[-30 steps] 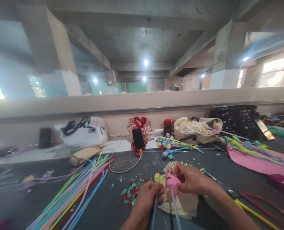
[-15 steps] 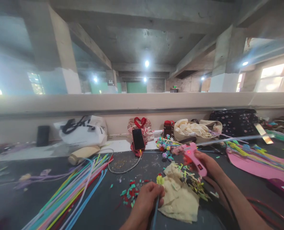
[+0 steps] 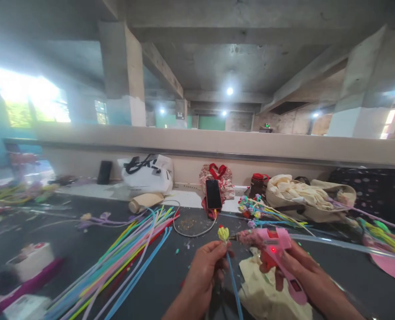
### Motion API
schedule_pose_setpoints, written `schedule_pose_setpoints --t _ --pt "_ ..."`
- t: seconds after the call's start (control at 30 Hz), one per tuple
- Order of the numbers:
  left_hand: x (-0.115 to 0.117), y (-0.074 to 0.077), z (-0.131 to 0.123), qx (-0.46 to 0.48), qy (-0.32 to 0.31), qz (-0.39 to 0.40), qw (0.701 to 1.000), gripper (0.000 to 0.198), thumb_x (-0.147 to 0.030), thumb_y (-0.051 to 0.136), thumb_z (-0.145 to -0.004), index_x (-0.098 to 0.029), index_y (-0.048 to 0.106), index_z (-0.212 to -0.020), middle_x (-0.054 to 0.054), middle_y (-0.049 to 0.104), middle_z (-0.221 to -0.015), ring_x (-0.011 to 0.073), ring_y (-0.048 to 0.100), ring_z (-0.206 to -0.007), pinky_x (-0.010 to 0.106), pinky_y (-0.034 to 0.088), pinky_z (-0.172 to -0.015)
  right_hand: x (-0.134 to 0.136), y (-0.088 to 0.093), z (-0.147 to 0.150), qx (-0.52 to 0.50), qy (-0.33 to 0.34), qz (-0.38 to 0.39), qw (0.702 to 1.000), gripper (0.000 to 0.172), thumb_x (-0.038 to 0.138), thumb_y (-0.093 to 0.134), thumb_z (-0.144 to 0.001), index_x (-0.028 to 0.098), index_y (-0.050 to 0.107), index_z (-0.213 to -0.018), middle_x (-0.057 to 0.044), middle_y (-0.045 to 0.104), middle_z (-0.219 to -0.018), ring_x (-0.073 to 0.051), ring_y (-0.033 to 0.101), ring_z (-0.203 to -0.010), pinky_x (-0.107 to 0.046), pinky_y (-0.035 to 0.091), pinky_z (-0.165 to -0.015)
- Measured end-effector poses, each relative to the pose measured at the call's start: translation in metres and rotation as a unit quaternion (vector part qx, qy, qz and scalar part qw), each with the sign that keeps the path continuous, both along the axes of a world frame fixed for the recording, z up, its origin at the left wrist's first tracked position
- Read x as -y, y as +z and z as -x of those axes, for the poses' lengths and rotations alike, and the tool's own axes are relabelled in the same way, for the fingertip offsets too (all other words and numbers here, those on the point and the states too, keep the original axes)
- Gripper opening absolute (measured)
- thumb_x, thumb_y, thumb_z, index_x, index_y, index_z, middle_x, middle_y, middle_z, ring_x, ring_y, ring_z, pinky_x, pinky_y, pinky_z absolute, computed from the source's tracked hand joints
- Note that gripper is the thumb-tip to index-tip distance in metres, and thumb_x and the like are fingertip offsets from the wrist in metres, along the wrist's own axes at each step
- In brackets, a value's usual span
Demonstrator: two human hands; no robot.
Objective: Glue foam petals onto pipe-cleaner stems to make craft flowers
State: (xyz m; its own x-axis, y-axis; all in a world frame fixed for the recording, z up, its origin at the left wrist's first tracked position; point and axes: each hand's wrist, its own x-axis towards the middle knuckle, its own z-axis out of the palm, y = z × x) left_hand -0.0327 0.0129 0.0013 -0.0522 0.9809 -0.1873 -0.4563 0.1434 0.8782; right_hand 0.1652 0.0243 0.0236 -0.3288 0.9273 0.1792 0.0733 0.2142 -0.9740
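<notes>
Nearest, the blue stem (image 3: 233, 284) rises from the lower edge, its long axis steep and leaning slightly left. The left hand (image 3: 205, 269) pinches it between the fingers, just below the yellow flower (image 3: 223, 234), which points upward. The right hand (image 3: 302, 266) has its fingers wrapped around the pink glue gun (image 3: 279, 242), above the beige cloth (image 3: 259, 284) on the table (image 3: 157, 284). The gun's barrel is almost level, its nozzle (image 3: 233, 237) directed left, at the flower's base; whether they touch, I cannot tell. Farther stands a smartphone (image 3: 213, 194).

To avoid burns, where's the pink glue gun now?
In the head view, right of centre, the pink glue gun is in the right hand, its nozzle beside the yellow flower in the left hand.
</notes>
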Motion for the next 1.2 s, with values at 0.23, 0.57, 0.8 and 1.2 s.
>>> schedule_pose_setpoints --t 0.23,0.57,0.8,1.2 --pt "0.000 -0.001 0.005 -0.014 0.015 -0.012 1.000 0.023 -0.032 0.065 -0.057 -0.012 0.056 -0.065 -0.002 0.057 -0.054 0.0015 0.036 -0.034 0.015 0.021 -0.032 0.008 -0.004 0.008 0.036 -0.028 -0.074 0.996 0.035 0.050 0.039 -0.078 0.019 0.054 -0.075 -0.003 0.061 -0.066 -0.014 0.053 -0.049 -0.024 0.042 -0.049" --pt "-0.002 -0.002 0.003 -0.030 0.002 0.007 1.000 0.025 -0.035 0.064 -0.058 -0.013 0.054 -0.062 -0.005 0.050 -0.045 0.0007 0.032 -0.031 0.014 0.018 -0.032 0.012 -0.007 0.007 0.124 -0.058 -0.107 0.985 0.039 0.051 0.035 -0.080 0.019 0.054 -0.069 -0.002 0.056 -0.060 -0.014 0.050 -0.053 -0.023 0.040 -0.049" --pt "-0.001 -0.005 0.002 -0.030 -0.005 -0.001 1.000 0.028 -0.038 0.065 -0.055 -0.015 0.052 -0.062 -0.008 0.043 -0.037 0.0023 0.032 -0.028 0.016 0.018 -0.032 0.011 -0.010 0.010 0.138 -0.073 -0.140 0.978 0.041 0.051 0.035 -0.080 0.018 0.056 -0.069 -0.001 0.052 -0.057 -0.014 0.048 -0.052 -0.024 0.040 -0.052" --pt "0.000 -0.004 0.002 -0.033 -0.003 -0.006 0.999 0.033 -0.042 0.067 -0.050 -0.016 0.052 -0.062 -0.008 0.043 -0.038 0.0032 0.033 -0.030 0.016 0.018 -0.035 0.009 -0.015 0.012 0.181 -0.113 -0.170 0.962 0.040 0.051 0.035 -0.080 0.019 0.056 -0.066 -0.001 0.054 -0.057 -0.015 0.049 -0.055 -0.025 0.040 -0.056"
